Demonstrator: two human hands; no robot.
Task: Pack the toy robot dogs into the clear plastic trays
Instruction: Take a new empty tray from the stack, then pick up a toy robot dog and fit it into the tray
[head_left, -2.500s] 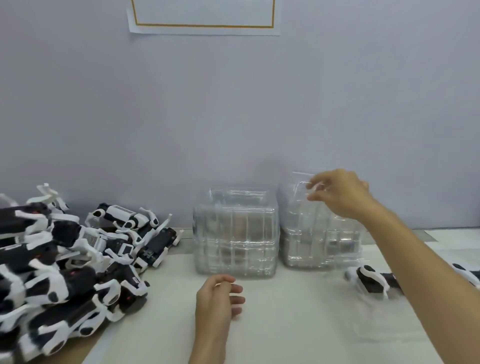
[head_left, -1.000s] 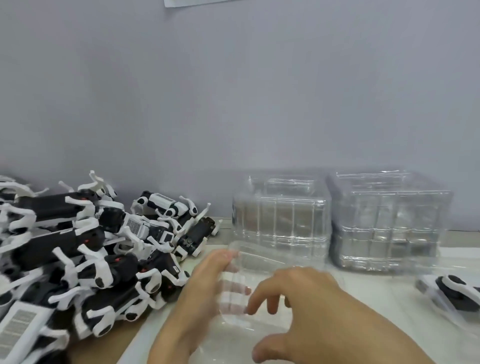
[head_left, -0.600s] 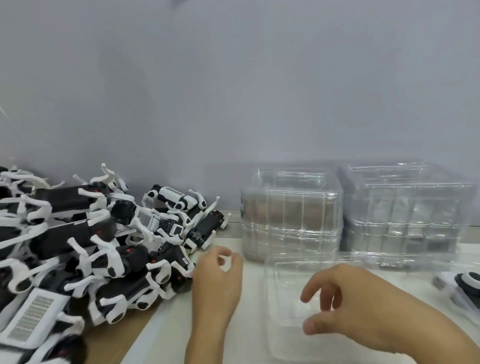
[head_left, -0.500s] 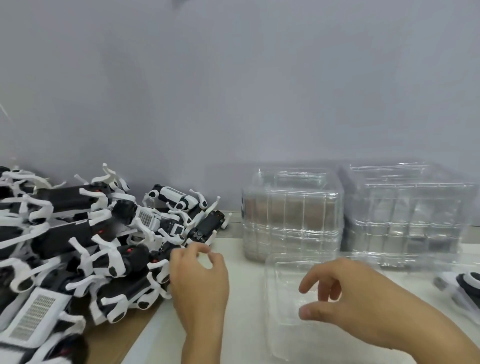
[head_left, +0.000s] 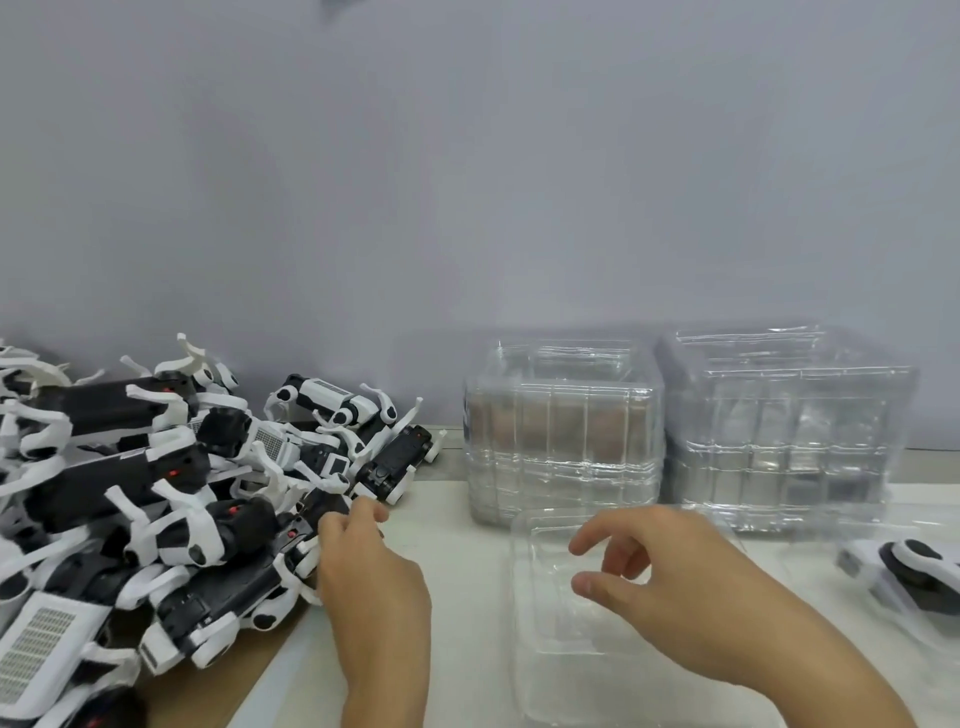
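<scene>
1. Head view gives us a heap of toy robot dogs (head_left: 156, 499), black and white, piled at 9 o'clock on the table (head_left: 457, 525), legs sticking out every way.
2. At the heap's 3 o'clock edge our left hand (head_left: 371, 577) has its fingertips (head_left: 358, 514) on one black dog (head_left: 244, 592); thumb and fingers are curled in against its white leg, but we cannot tell whether they grip it or only touch it.
3. A single clear plastic tray (head_left: 618, 639) lies open side up at 5 o'clock, on the table right in front of us, with nothing visible in it.
4. Our right hand (head_left: 670, 587) hovers over that tray, fingers loosely curled and spread, thumb pointing towards 9 o'clock, and holds nothing.
5. Behind the tray, at 12 to 1 o'clock, two stacks of nested clear trays stand side by side against the wall (head_left: 467, 182): the left stack (head_left: 563, 431) and the slightly larger right stack (head_left: 789, 431), just beside each other.
6. At 3 o'clock, by the frame edge, another toy dog (head_left: 904, 571) lies under clear plastic; how it sits in there is too blurred for us to tell.
7. The table has a pale top, with brown showing beneath the heap at 7 o'clock.
</scene>
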